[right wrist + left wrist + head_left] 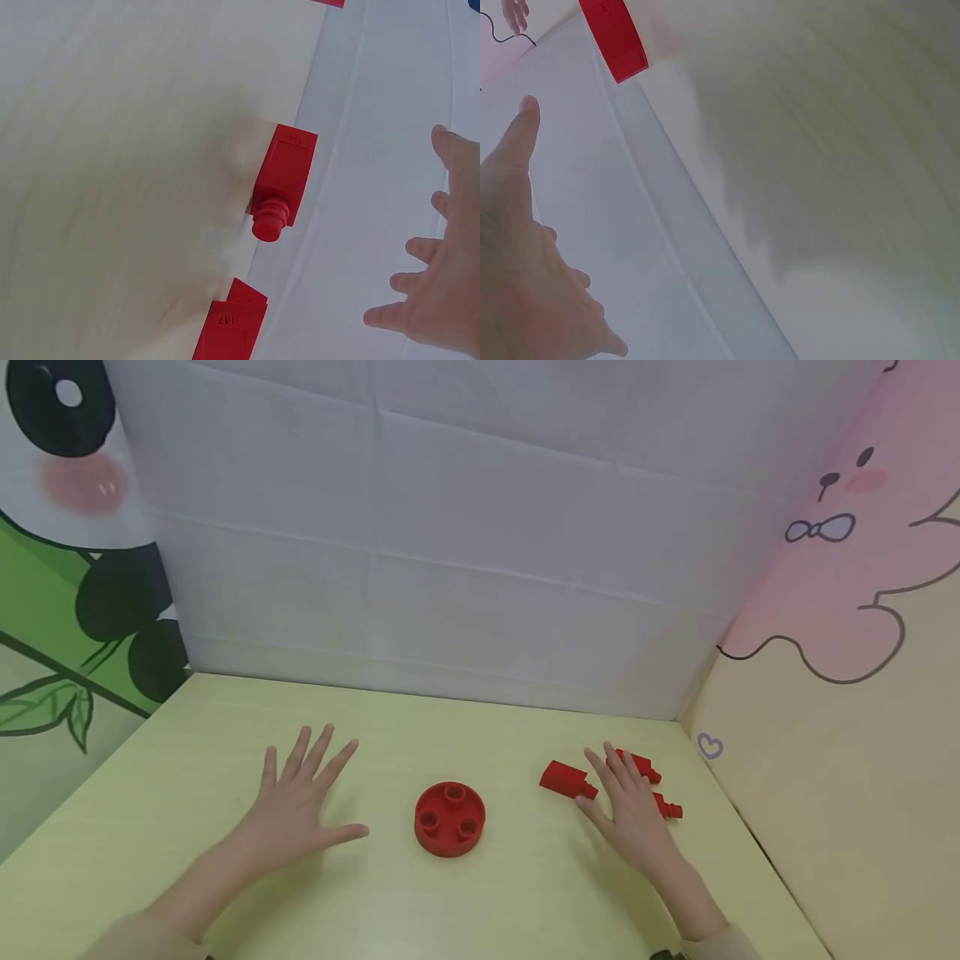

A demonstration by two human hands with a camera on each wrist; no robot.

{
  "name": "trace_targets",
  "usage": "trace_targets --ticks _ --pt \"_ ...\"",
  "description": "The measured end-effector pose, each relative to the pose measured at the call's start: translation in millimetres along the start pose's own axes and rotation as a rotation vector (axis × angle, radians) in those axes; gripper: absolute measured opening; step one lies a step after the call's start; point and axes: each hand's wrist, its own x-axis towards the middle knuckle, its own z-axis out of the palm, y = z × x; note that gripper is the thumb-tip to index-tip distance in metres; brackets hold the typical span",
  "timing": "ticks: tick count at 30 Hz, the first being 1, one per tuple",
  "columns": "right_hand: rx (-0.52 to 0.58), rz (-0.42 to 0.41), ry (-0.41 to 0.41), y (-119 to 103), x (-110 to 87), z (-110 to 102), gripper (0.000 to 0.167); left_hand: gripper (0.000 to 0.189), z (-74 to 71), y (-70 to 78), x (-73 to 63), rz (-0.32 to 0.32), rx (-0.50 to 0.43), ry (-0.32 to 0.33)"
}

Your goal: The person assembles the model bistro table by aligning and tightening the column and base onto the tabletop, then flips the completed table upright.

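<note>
A round red base (pixel 448 843) with three raised sockets lies on the table between the hands. My left hand (pixel 288 814) is held over the table to its left, fingers spread, nothing in it. On the right, my right hand (pixel 633 818) also has its fingers spread and hovers over several red blocks with knobbed ends. One red block (pixel 564 779) lies left of that hand's fingertips; another block (pixel 643 767) and a third block (pixel 666 807) are partly hidden behind the hand. The right wrist view shows a block (pixel 285 172) with its round peg toward the camera.
The pale yellow table (pixel 375 910) meets a white cloth backdrop (pixel 480 568) at its far edge. A panel with a panda drawing (pixel 97 502) stands on the left, and a panel with a pink cartoon (pixel 840 577) on the right.
</note>
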Motion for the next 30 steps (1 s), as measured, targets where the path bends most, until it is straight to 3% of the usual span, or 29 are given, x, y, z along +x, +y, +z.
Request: trace_targets --ticks 8,16,22,30 --pt "0.157 0.034 -0.076 -3 32.1 7 0.076 0.110 10.7 11.4 27.9 0.028 -0.122 -0.015" --pt "0.233 0.061 -0.163 0 56.4 24 0.079 0.113 26.8 23.6 47.2 0.073 -0.258 -0.069" --pt "0.165 0.081 -0.213 4 68.4 37 0.077 0.113 42.2 29.7 57.7 0.106 -0.420 -0.198" --pt "0.105 0.081 -0.243 7 78.0 52 0.061 0.108 56.0 33.5 68.1 0.066 -0.538 -0.400"
